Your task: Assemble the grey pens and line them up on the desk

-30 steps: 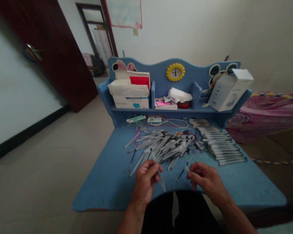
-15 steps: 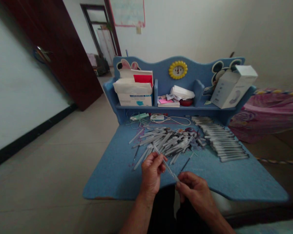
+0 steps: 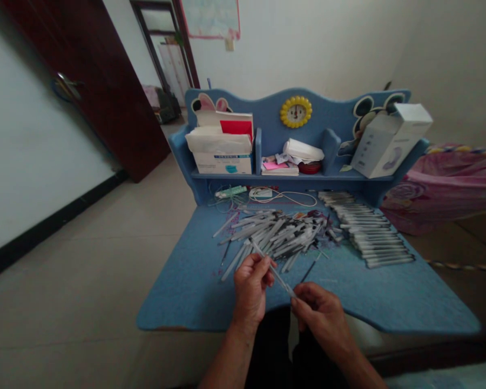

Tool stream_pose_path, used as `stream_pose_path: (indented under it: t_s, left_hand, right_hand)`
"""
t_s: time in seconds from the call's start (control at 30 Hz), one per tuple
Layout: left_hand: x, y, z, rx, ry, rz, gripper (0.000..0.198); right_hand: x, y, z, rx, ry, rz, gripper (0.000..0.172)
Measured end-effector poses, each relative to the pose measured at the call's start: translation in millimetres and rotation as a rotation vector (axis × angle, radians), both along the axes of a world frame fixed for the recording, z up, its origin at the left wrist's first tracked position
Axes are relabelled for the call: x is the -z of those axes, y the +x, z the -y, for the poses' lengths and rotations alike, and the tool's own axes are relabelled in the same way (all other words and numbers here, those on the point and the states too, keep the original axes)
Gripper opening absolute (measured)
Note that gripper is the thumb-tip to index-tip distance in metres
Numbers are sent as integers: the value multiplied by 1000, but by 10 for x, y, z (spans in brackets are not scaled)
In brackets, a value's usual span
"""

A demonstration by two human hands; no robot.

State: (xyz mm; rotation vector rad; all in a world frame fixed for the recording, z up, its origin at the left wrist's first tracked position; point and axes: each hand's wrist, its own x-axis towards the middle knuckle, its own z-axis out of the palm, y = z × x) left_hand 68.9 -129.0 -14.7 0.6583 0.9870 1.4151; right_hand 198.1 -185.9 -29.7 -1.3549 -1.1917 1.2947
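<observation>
One pen barrel (image 3: 276,274): left hand (image 3: 249,292) grips it, right hand (image 3: 319,314) pinches tip; shelf (image 3: 328,176) holds white box (image 3: 222,155).

Grey-white pen (image 3: 279,278), blue desk (image 3: 186,289), yellow clock (image 3: 295,112), pink bedspread (image 3: 441,189), dark red door (image 3: 105,97).

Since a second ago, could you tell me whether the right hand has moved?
Yes: the right hand moved left along the desk edge to the pen tip.

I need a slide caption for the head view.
Left hand and right hand hold one pen over a blue desk near a loose pen pile.
</observation>
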Motion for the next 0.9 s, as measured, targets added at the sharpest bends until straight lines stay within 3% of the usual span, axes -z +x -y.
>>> stream_pose_path:
  t_s: [0.3,0.57,0.9]
  left_hand:
    - [29,0,-49,-23,-66,-15,22]
    - [67,9,-78,47,-83,-24,21]
    - [143,-159,-111,173,-159,92,23]
  right_hand:
    - [173,-73,-77,29,72,29,12]
    - [217,-72,-134,82,129,73,11]
    - [297,-63,-147,121,272,141,17]
